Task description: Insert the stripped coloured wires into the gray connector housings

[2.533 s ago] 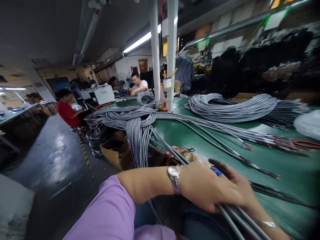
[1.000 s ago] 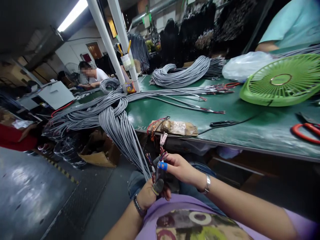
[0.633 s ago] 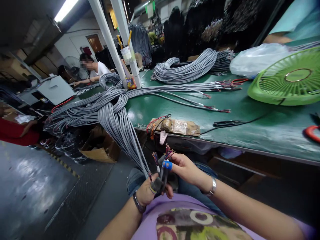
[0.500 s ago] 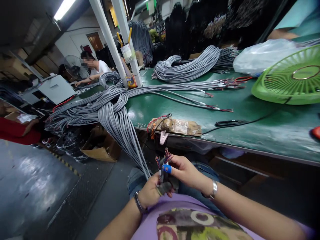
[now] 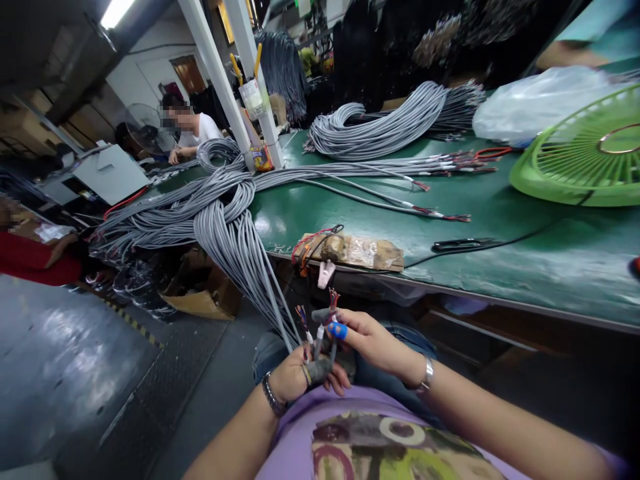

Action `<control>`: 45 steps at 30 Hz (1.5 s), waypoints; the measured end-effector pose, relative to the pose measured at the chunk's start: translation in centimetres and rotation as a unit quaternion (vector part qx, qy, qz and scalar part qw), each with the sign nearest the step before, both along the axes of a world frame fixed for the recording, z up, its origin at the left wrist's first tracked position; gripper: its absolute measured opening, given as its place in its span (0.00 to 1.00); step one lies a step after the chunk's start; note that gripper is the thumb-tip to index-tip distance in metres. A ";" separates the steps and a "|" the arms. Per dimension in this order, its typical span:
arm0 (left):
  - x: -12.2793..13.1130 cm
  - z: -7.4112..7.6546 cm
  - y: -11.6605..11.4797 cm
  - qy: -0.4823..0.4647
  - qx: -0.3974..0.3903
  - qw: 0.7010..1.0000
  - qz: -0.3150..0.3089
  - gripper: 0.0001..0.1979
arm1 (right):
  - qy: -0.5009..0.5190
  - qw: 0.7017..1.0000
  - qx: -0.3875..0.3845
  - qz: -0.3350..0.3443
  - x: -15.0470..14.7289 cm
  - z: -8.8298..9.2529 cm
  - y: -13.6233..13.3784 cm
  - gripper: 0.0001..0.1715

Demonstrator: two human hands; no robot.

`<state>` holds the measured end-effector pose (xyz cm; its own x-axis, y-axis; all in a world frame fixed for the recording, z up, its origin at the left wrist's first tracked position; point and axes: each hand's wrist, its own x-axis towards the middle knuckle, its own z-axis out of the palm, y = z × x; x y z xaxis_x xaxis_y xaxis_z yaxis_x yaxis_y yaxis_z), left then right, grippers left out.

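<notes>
Over my lap, my left hand (image 5: 299, 375) is closed around the ends of grey cables (image 5: 319, 342), its thumb wrapped in a dark covering. Their stripped tips fan out in thin coloured wires (image 5: 301, 316). My right hand (image 5: 367, 343) pinches one cable end just below its red and dark wires (image 5: 334, 300), with blue tape around the thumb and a grey covering on a fingertip. From my left hand the cables run up to a thick grey cable bundle (image 5: 225, 230) draped over the bench edge. Part of each grip is hidden by the fingers.
On the green bench (image 5: 480, 273) lie a wooden block (image 5: 385, 253) with a clip, black tweezers (image 5: 460, 245), coiled grey cables (image 5: 385, 130), a green fan (image 5: 565, 173) and a plastic bag (image 5: 535, 103). A cardboard box (image 5: 200, 300) sits below. Other people are at left and far right.
My left hand has shifted slightly left, and the wire tips in the two hands are farther apart. My right hand stays nearly in place. The person in white has drawn a hand in.
</notes>
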<state>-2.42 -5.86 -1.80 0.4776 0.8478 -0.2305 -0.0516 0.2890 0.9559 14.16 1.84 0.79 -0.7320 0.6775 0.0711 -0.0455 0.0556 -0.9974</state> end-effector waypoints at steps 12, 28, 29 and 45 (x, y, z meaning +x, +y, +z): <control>0.2 0.3 -0.1 0.017 0.048 0.996 -0.073 0.24 | -0.031 0.984 0.040 0.170 0.4 1.7 0.0 0.20; 0.1 -0.4 0.1 0.117 0.140 0.979 0.085 0.19 | -0.029 0.985 0.150 -0.078 -1.1 -0.7 -1.4 0.17; 0.2 -0.3 0.1 0.128 0.142 0.978 0.079 0.18 | -0.031 0.985 0.152 -0.072 -1.1 -0.9 -1.4 0.17; -0.3 1.6 2.2 -0.078 0.075 0.988 0.108 0.35 | 0.034 0.997 -0.030 -0.066 -1.6 -0.7 -1.1 0.24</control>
<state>-2.70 -3.61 -0.22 0.3021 0.9528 -0.0317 -0.2461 0.1101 0.9630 12.60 0.75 0.06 -0.6308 0.7724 0.0742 -0.1091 0.0064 -0.9940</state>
